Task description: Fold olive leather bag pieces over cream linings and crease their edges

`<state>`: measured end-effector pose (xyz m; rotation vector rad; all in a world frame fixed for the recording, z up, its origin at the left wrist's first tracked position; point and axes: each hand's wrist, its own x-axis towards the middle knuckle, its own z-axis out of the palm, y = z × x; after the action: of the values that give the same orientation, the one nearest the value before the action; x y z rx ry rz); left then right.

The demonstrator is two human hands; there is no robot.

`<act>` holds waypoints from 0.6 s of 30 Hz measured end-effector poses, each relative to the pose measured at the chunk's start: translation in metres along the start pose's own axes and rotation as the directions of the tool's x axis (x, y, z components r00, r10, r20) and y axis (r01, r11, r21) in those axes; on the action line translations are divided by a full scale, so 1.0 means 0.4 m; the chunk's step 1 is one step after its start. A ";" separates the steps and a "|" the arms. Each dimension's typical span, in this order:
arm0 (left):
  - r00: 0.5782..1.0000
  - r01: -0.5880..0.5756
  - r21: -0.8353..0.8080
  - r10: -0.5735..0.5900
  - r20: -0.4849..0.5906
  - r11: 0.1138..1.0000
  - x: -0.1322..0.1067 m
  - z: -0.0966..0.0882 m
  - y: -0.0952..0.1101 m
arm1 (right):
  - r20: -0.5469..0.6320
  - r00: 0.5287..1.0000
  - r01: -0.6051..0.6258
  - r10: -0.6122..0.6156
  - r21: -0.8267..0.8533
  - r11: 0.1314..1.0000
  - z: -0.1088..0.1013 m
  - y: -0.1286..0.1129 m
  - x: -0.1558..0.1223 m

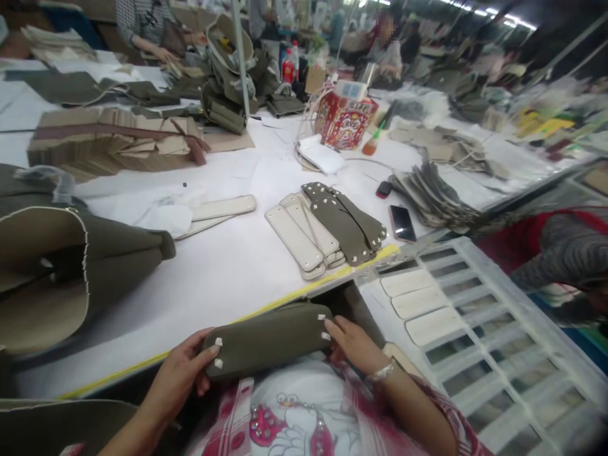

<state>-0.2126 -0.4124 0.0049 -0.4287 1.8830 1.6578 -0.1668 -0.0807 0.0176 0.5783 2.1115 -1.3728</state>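
My hands hold a flat olive leather strap over my lap, just below the table's yellow-taped edge. Small white tabs are stuck along both its ends. My left hand grips one end, and my right hand grips the other. Straight ahead on the white table lie overlapping cream straps and olive straps, also with white tabs. A large olive leather bag lies open on its side, left of my hands.
A white plastic rack at my right holds cream strips. On the table are a phone, stacked tan and olive leather pieces, and a red printed box. Co-workers sit at the far side.
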 end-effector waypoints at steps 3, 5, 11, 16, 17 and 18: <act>1.000 0.019 -0.037 -0.020 -0.016 0.999 -0.017 0.011 -0.001 | -0.052 0.995 0.076 -0.080 -0.084 0.994 0.013 -0.009 0.004; 0.999 0.024 -0.051 -0.025 -0.028 0.998 -0.027 0.017 -0.002 | -0.063 0.992 0.106 -0.113 -0.109 0.988 0.005 -0.016 0.004; 0.999 -0.023 -0.062 0.021 -0.032 0.998 -0.050 0.036 -0.007 | -0.068 0.984 0.167 -0.166 0.016 0.986 -0.024 -0.024 -0.011; 0.996 -0.076 -0.070 0.072 -0.050 0.995 -0.072 0.062 0.031 | -0.076 0.986 0.160 -0.150 0.148 0.976 -0.058 -0.042 -0.036; 0.995 -0.089 -0.063 0.085 -0.056 0.994 -0.076 0.067 0.047 | -0.081 0.985 0.166 -0.153 0.174 0.971 -0.069 -0.048 -0.044; 0.993 -0.102 -0.056 0.099 -0.058 0.993 -0.080 0.070 0.065 | -0.084 0.985 0.168 -0.154 0.202 0.965 -0.080 -0.056 -0.054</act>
<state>-0.1971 -0.3849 0.0435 -0.4130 1.9278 1.7876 -0.1711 -0.0613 0.0576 0.5519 2.1209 -1.7030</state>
